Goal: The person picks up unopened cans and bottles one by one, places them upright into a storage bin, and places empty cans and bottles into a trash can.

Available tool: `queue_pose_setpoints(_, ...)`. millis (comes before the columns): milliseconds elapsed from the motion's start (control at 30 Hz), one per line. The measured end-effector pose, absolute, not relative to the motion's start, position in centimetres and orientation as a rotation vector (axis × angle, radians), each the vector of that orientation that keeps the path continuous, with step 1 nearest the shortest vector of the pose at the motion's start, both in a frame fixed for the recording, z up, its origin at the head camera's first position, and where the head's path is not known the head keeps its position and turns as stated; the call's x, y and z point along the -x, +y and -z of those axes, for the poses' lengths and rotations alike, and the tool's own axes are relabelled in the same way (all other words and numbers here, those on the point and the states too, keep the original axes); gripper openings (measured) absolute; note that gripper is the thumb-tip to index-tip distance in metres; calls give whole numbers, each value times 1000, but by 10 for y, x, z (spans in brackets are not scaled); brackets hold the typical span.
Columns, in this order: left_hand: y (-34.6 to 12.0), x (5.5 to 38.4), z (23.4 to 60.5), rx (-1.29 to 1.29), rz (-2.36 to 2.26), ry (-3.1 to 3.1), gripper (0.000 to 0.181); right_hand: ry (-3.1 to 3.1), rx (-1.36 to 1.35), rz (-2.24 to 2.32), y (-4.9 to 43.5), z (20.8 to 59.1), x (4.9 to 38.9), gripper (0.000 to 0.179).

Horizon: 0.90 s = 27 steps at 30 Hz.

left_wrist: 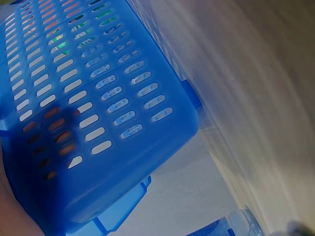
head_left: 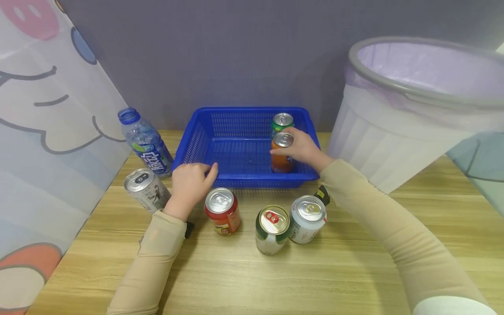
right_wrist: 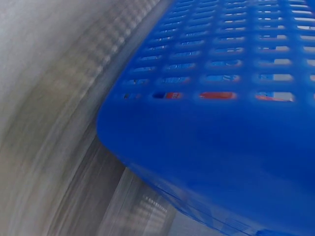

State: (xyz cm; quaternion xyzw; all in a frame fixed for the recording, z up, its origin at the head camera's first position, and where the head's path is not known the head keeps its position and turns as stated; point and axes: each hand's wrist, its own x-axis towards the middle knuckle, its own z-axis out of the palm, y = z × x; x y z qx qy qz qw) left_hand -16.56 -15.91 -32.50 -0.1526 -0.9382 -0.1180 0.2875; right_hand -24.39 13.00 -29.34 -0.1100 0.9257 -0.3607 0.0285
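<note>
My right hand (head_left: 301, 146) reaches over the front rim of a blue plastic basket (head_left: 244, 176) and grips an orange soda can (head_left: 278, 164) near its top. The can stands upright inside, at the basket's right end. Just behind it is a green can (head_left: 277, 124). My left hand (head_left: 190, 183) holds the basket's front left corner, fingers over the rim and thumb pointing right. Skin shows through the slots of the basket wall (left_wrist: 123, 157) in the left wrist view. The slotted wall (right_wrist: 206, 132) also fills much of the right wrist view.
A red can (head_left: 226, 218), a green and white can (head_left: 271, 238) and a pale can (head_left: 307, 223) stand before the basket. Left of it are a grey patterned can (head_left: 151, 192) and an uncapped blue-labelled bottle (head_left: 147, 146). A white lined bin (head_left: 382, 131) stands at right.
</note>
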Motion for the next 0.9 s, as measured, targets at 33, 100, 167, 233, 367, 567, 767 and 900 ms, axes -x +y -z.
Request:
queue_pose_setpoints(33, -159, 166, 325, 409, 314, -2505, 49, 2853, 336, 1114, 130, 293, 244, 70)
queue_pose_setpoints(100, -159, 166, 325, 409, 313, -2503, 49, 2852, 335, 1114, 130, 293, 244, 70)
queue_pose_setpoints(167, -159, 166, 325, 408, 312, -2502, 49, 2852, 334, 1113, 130, 294, 245, 69)
queue_pose_setpoints(233, -159, 167, 326, 405, 311, -2504, 49, 2851, 335, 1113, 130, 294, 245, 70)
queue_pose_setpoints(367, -160, 167, 328, 400, 314, -2506, 49, 2848, 343, 1128, 130, 295, 244, 71)
queue_pose_setpoints(567, -159, 166, 325, 403, 311, -2504, 49, 2866, 352, 1150, 129, 294, 243, 69)
queue_pose_setpoints(767, -159, 166, 325, 406, 307, -2509, 49, 2874, 326, 1153, 131, 295, 245, 69)
queue_pose_setpoints(900, -159, 166, 326, 403, 311, -2505, 49, 2876, 327, 1134, 131, 295, 246, 70)
